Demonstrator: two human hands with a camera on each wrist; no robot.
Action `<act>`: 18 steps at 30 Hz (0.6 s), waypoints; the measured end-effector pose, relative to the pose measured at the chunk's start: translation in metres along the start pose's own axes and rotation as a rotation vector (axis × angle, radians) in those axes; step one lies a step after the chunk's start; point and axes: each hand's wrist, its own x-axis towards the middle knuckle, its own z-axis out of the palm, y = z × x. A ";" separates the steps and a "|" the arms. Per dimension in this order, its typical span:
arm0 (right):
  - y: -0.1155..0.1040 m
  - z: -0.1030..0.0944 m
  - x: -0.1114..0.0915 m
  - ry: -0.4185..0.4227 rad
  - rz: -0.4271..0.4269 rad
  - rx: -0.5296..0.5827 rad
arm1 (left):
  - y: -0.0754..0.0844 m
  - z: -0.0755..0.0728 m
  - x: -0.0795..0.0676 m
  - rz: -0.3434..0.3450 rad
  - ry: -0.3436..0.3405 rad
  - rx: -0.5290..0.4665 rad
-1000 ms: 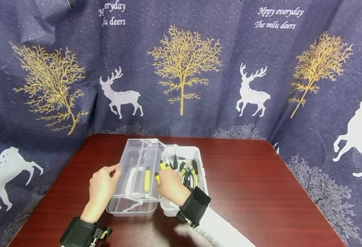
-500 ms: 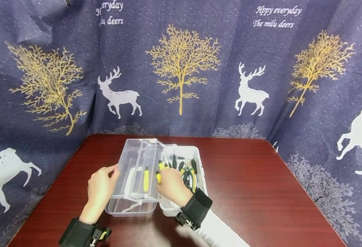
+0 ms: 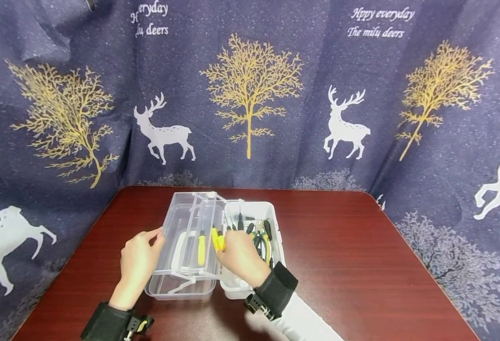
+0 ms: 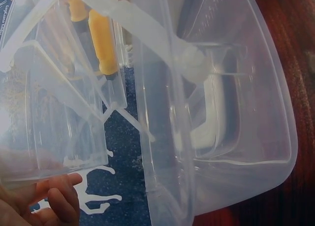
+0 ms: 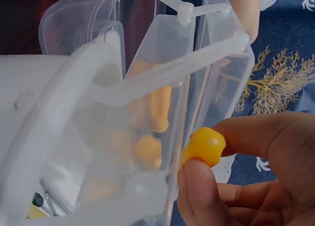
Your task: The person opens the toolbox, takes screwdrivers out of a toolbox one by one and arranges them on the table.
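Observation:
A clear plastic toolbox stands open, its stepped upper tray (image 3: pixel 170 251) swung out to the left over the clear lid (image 3: pixel 207 290). The left hand (image 3: pixel 140 251) pinches the tray's left edge; in the left wrist view its fingers (image 4: pixel 64 199) curl at the tray's end wall. Between thumb and index finger, the right hand (image 3: pixel 241 253) pinches a yellow-handled screwdriver (image 5: pixel 206 146) by its handle, close over the tray's right side. Its shaft is hidden. Another yellow-handled screwdriver (image 3: pixel 201 251) lies in the tray. More yellow handles (image 5: pixel 149 149) show through the plastic.
The toolbox's white base (image 3: pixel 234 290) holds pliers (image 3: pixel 264 244) and several dark-handled tools. White hinge arms (image 3: pixel 209 273) link base and tray. All stands on a reddish-brown table (image 3: pixel 339 265), with a blue patterned curtain (image 3: pixel 275 175) behind.
The right hand's yellow handle has shifted slightly left and now shows more of its length beside the tray. The left hand keeps its hold on the tray edge.

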 end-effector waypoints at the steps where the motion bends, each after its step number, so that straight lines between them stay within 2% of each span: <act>1: 0.001 -0.001 0.000 0.004 0.006 0.002 | 0.000 0.000 0.000 -0.001 -0.001 0.000; 7: 0.006 -0.007 -0.003 0.056 0.017 -0.013 | 0.000 0.001 0.000 0.008 0.003 -0.003; 18: 0.019 -0.013 -0.007 0.085 0.056 -0.023 | 0.002 -0.001 -0.001 0.007 -0.001 -0.007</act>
